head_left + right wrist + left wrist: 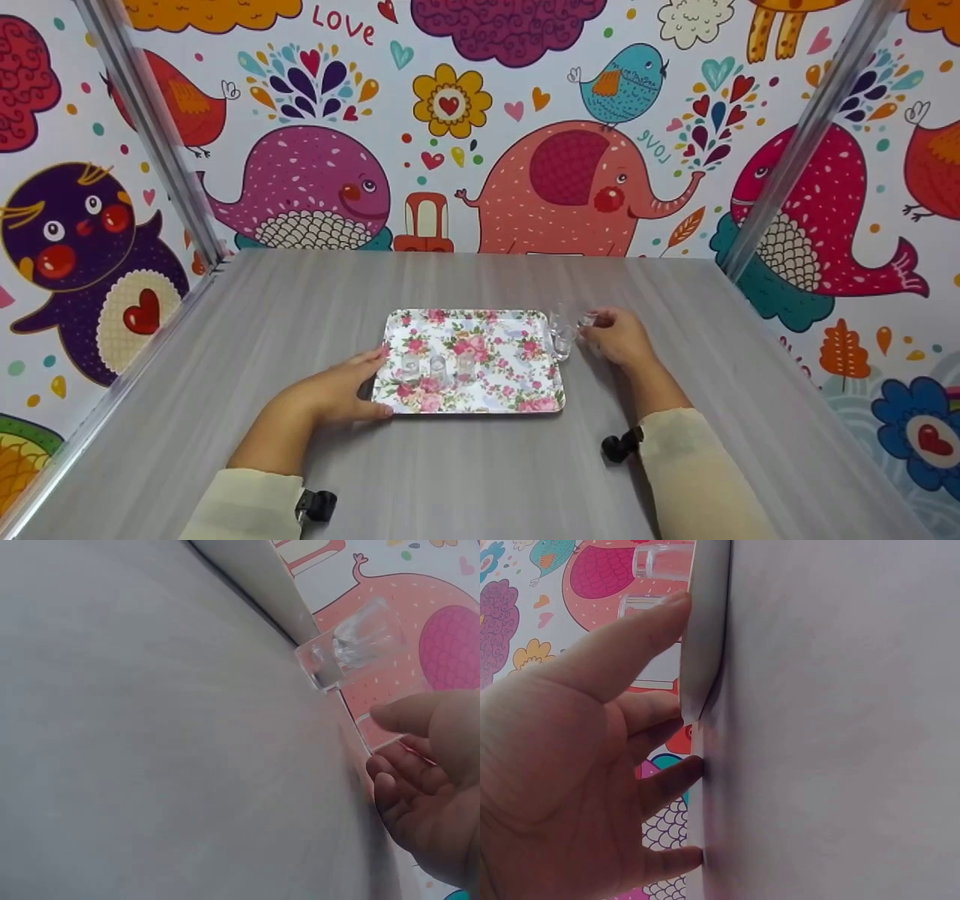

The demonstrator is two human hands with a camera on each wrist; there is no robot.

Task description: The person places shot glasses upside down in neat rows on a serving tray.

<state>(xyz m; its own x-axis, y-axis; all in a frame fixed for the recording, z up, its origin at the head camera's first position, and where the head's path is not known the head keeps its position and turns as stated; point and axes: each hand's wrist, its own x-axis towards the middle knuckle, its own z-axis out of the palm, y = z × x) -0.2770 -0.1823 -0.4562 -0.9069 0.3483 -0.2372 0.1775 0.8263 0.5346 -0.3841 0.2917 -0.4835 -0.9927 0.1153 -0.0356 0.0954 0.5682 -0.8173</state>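
A floral tray (pixel 517 386) lies flat on the table. My left hand (pixel 341 390) grips its left end, the thumb at the near corner and the fingers along the side. Three small clear glasses stand in a row on the tray, the middle glass (pixel 438 367) among them. Beyond the tray's right edge my right hand (pixel 619 341) holds another small clear glass (pixel 586 319) at its fingertips; its outline is faint. Close by, clear glassware (pixel 560 341) stands against the tray's right side. In the right wrist view that glassware (pixel 319 664) is beyond the thumb, and the held glass cannot be made out.
The grey table (pixel 465 480) runs back to a wall (pixel 450 165) printed with cartoon animals. Metal posts rise at the back left (pixel 154 135) and back right (pixel 806 142). A small black camera is worn on each wrist.
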